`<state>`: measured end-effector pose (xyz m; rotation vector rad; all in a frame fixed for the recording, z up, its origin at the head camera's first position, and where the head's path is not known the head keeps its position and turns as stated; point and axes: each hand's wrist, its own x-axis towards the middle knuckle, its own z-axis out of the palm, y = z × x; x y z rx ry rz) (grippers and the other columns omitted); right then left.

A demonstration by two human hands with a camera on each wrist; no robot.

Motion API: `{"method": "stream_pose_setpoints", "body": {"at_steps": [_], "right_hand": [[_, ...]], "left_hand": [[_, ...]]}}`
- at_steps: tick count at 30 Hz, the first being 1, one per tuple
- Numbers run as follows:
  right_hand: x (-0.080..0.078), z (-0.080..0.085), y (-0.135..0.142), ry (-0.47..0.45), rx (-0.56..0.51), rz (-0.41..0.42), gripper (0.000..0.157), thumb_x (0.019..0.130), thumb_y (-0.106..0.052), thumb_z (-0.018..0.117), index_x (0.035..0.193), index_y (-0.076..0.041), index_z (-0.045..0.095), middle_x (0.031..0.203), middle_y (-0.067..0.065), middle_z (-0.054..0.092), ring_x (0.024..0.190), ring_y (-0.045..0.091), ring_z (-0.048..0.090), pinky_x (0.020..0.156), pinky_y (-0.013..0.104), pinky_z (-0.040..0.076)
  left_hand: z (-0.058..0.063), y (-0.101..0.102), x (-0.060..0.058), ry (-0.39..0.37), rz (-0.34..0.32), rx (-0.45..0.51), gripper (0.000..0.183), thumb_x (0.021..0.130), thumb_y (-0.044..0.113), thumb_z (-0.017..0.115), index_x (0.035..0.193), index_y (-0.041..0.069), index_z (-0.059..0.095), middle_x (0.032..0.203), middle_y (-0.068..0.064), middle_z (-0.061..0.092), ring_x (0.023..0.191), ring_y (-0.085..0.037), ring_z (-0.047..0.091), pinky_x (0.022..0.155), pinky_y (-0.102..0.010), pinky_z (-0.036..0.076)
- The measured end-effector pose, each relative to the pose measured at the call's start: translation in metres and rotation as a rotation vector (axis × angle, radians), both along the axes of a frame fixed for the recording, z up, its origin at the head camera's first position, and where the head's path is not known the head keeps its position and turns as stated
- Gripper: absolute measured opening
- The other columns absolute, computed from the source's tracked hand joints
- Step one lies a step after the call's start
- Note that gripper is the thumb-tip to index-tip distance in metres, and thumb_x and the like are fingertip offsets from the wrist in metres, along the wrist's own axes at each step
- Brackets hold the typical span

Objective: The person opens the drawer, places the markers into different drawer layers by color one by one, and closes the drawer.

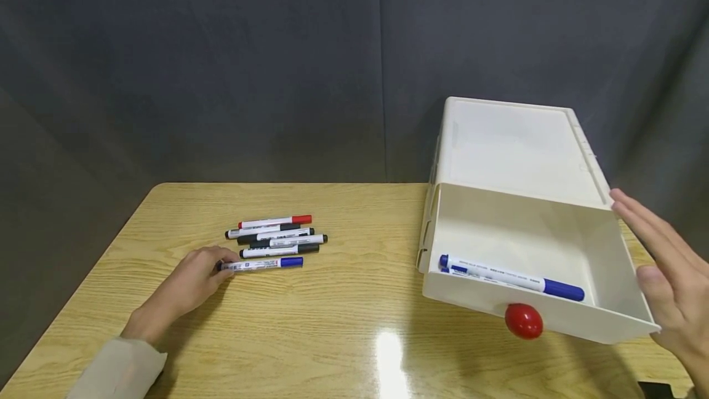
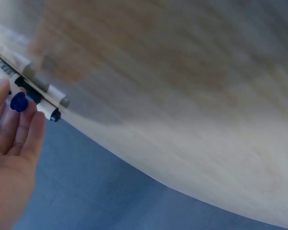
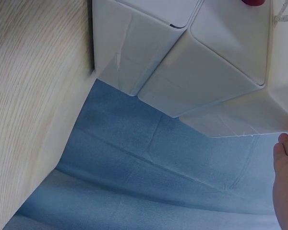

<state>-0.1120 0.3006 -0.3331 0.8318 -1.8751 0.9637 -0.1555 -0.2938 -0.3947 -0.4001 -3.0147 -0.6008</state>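
At the left of the head view, my left hand (image 1: 200, 277) pinches the near end of a white marker with a blue cap (image 1: 290, 261). The left wrist view shows thumb and fingers about that marker's blue end (image 2: 19, 102). Just behind lie several more markers (image 1: 279, 252) with black ends, and a red one (image 1: 301, 220) farthest back. On the right, my right hand (image 1: 672, 276) has its fingers extended along the side of a pulled-out white drawer (image 1: 615, 325). Inside the drawer, blue markers (image 1: 498, 273) lie along the front wall.
The drawer belongs to a white drawer cabinet (image 1: 515, 146) at the table's right side; the right wrist view shows its stacked tiers (image 3: 221, 67). A red knob (image 1: 523, 321) juts from the drawer front. A dark curtain (image 1: 249, 72) hangs behind the wooden table (image 1: 332, 337).
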Motion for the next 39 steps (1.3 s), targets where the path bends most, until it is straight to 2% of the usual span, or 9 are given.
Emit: {"method": "stream_pose_setpoints", "body": {"at_steps": [5,11,21,28,32,36,39], "right_hand": [[0.002,0.000,0.000,-0.009,0.010,-0.021,0.047,0.102,-0.023,0.048,0.132,0.013,0.055,0.144,0.019,0.055,0.136,0.014,0.051,0.115,0.017,0.035],[0.001,-0.001,0.000,-0.002,0.009,-0.031,0.046,0.102,-0.023,0.048,0.131,0.013,0.055,0.143,0.020,0.055,0.136,0.014,0.051,0.115,0.018,0.035],[0.007,0.003,-0.005,-0.021,0.018,-0.065,0.044,0.102,-0.018,0.045,0.133,0.012,0.054,0.146,0.010,0.054,0.137,0.009,0.050,0.115,0.016,0.034],[0.003,0.000,-0.002,-0.007,0.003,-0.033,0.045,0.102,-0.020,0.047,0.132,0.013,0.055,0.143,0.020,0.055,0.136,0.013,0.051,0.115,0.017,0.035],[0.002,-0.002,0.001,-0.009,0.002,-0.034,0.045,0.102,-0.020,0.047,0.131,0.013,0.055,0.143,0.020,0.055,0.136,0.014,0.052,0.115,0.018,0.035],[0.002,-0.002,0.000,-0.008,-0.003,-0.031,0.045,0.102,-0.020,0.047,0.131,0.013,0.055,0.143,0.020,0.055,0.136,0.014,0.052,0.115,0.018,0.035],[0.004,0.000,-0.003,-0.010,-0.004,-0.036,0.045,0.102,-0.020,0.047,0.131,0.013,0.055,0.143,0.018,0.055,0.136,0.013,0.051,0.115,0.018,0.035]], "left_hand": [[0.006,0.008,0.003,0.054,0.001,-0.004,0.021,0.090,0.003,0.069,0.111,0.004,0.071,0.118,-0.019,0.069,0.109,-0.039,0.065,0.087,-0.053,0.054],[0.012,0.019,0.005,0.103,0.001,0.024,0.022,0.090,0.004,0.070,0.112,0.003,0.071,0.119,-0.021,0.069,0.117,-0.044,0.061,0.096,-0.059,0.050],[0.019,0.035,0.007,0.151,-0.019,0.093,0.022,0.092,0.007,0.069,0.113,0.005,0.071,0.118,-0.016,0.070,0.114,-0.037,0.062,0.094,-0.055,0.052],[0.026,0.047,0.008,0.223,-0.053,0.132,0.021,0.092,0.006,0.068,0.112,0.005,0.072,0.113,-0.014,0.072,0.113,-0.035,0.063,0.097,-0.055,0.051],[0.030,0.053,0.008,0.275,-0.078,0.151,0.020,0.091,0.006,0.070,0.111,0.006,0.072,0.111,-0.011,0.072,0.109,-0.030,0.064,0.092,-0.051,0.054],[0.034,0.060,0.008,0.327,-0.088,0.159,0.020,0.090,0.008,0.072,0.110,0.007,0.073,0.111,-0.008,0.073,0.104,-0.024,0.064,0.081,-0.044,0.056],[0.037,0.065,0.008,0.374,-0.109,0.174,0.020,0.089,0.008,0.073,0.109,0.006,0.073,0.110,-0.008,0.073,0.103,-0.023,0.064,0.079,-0.042,0.056]]}}
